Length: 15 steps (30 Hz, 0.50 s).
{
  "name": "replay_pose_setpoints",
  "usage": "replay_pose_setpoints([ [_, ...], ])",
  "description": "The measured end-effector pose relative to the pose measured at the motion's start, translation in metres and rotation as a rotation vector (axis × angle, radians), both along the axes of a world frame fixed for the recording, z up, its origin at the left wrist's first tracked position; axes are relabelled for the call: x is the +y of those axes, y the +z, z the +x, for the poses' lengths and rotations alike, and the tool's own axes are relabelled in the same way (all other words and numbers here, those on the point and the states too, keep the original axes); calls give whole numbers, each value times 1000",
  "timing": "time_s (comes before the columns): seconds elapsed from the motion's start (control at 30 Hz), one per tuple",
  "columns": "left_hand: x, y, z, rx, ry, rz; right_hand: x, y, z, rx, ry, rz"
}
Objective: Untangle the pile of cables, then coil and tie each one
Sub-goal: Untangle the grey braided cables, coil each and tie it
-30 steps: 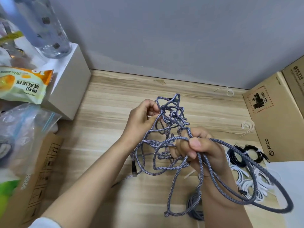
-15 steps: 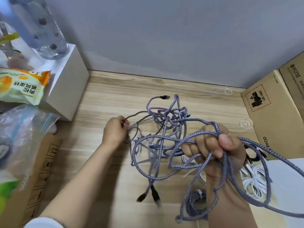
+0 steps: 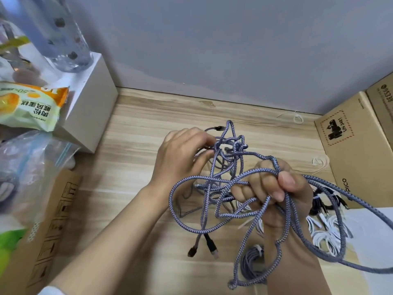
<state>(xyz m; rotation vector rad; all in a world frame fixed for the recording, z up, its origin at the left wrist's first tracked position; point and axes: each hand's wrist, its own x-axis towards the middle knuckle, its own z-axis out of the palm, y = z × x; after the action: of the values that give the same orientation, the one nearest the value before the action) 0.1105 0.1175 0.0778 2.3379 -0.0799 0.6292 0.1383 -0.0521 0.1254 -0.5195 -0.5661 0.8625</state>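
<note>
- The wooden table point(image 3: 138, 167) runs back to a grey wall point(image 3: 234, 50).
- Two brown boxes point(image 3: 348, 150) stand at the right edge, and one more brown box point(image 3: 49, 226) lies at the left.
- A white box point(image 3: 91, 107) sits at the back left with a see-through bottle point(image 3: 63, 35) on top and a snack bag point(image 3: 29, 105) leaning on it. A plastic bag point(image 3: 27, 167) lies in front.
- The tangle of cables point(image 3: 223, 182) is held up over the middle of the table. Its loops hang down and swing out to the right.
- The right hand point(image 3: 274, 188) is a fist wrapped round a bunch of the loops.
- The left hand point(image 3: 182, 158) pinches a strand at the knot on top, thumb and fingers together.
- Coiled white and black cables point(image 3: 327, 228) lie on the table behind the right hand, and a grey coil point(image 3: 253, 260) lies near the wrist.
- Two plug ends point(image 3: 204, 248) dangle below the tangle.
- There is bare wood at the back and on the left of the hands.
</note>
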Motion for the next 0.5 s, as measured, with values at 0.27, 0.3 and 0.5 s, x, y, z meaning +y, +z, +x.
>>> replay_pose_setpoints([
  [0.27, 2, -5, -3, -41, 9, -202, -2, 4, 1, 43, -28, -4],
  [0.3, 4, -7, -3, -29, 27, -219, -2, 4, 1, 28, -45, -35],
  [0.5, 20, -32, 6, 41, 151, -196, 0, -6, -7, 52, -57, -69],
])
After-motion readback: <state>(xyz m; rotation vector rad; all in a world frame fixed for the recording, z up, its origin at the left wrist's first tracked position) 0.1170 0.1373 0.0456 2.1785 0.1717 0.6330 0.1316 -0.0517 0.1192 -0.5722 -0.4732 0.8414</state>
